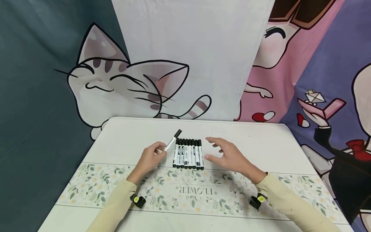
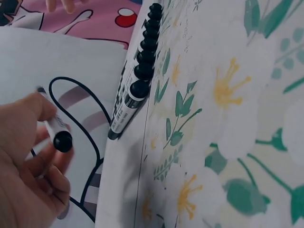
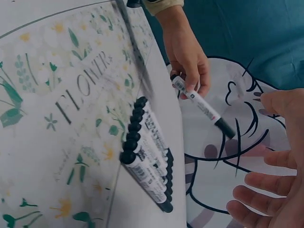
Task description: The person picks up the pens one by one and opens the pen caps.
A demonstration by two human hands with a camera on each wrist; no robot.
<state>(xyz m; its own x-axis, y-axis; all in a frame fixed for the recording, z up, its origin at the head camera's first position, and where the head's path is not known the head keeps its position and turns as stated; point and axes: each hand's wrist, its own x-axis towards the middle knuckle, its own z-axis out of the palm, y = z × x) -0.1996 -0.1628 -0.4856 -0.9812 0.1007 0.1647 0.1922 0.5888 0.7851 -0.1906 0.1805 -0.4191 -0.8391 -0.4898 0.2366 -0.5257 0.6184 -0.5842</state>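
My left hand (image 1: pixel 151 156) pinches a white marker (image 1: pixel 171 143) with a black cap, raised and tilted at the left end of a row of markers (image 1: pixel 188 154). Several like it make up that row, side by side on the table with their black caps pointing away from me. In the left wrist view the held marker (image 2: pixel 58 128) sits between thumb and fingers, its black end toward the camera. To the right of the row, my right hand (image 1: pixel 227 155) hovers with fingers spread and nothing in it. The right wrist view shows its loosely extended fingers (image 3: pixel 268 185).
The white table (image 1: pixel 139 129) has a floral band (image 1: pixel 200 185) with the word FLOWER across it. Behind it hangs a cloth backdrop (image 1: pixel 191 38) with cartoon figures. A black band with a small device (image 1: pixel 138 200) is on each wrist.
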